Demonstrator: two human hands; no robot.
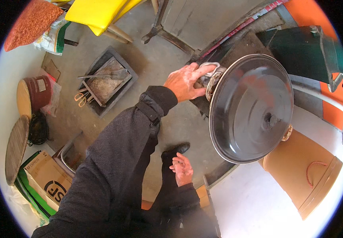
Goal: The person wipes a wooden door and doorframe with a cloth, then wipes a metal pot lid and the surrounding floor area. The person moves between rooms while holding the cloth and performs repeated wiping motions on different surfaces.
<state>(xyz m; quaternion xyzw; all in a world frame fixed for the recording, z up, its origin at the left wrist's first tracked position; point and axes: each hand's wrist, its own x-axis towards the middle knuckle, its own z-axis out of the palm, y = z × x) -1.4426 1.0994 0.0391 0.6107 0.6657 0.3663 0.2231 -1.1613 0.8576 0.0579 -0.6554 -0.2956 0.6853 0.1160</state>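
My left hand (187, 81) reaches across with thumb and fingers around a crumpled greyish bundle that looks like a rag (204, 79). The bundle lies against the worn loop handle of a wide round black cooking pan (243, 139). A dark, shiny lid with a small knob (273, 119) appears to cover the pan, and it carries blurred reflections. A second worn handle (287, 132) sticks out at the far side. Lower down, my right hand (183, 170) hangs empty before my leg, its fingers loosely bent and slightly apart. The pan's underside is hidden.
A dark tray (133, 74) on the floor bears a metal dustpan, a small shovel and orange-handled scissors. Right of me stand a white surface (243, 205) and a brown container with a rope handle (304, 169). A cardboard box (48, 180) and yellow-seated stool (92, 13) lie left.
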